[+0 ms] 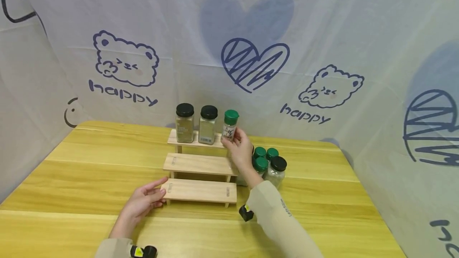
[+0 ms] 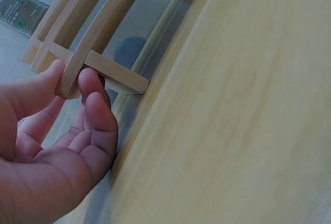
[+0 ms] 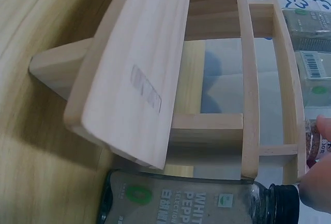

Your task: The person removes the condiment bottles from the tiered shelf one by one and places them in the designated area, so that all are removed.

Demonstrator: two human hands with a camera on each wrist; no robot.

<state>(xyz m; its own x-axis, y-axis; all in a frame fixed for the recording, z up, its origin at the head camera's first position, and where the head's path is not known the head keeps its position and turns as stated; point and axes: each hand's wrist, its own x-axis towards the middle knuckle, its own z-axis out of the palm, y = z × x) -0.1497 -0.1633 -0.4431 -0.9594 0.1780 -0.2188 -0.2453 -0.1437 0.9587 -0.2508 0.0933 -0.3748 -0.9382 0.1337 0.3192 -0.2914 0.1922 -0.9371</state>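
While the left hand (image 1: 145, 200) pinches the bottom tier (image 1: 201, 191) at its left edge, the right hand (image 1: 242, 150) pinches the green-capped jar (image 1: 230, 125) at the right end of the top tier (image 1: 196, 140), best seated squarely there without nudging the nearby black-capped jar (image 1: 207, 126).
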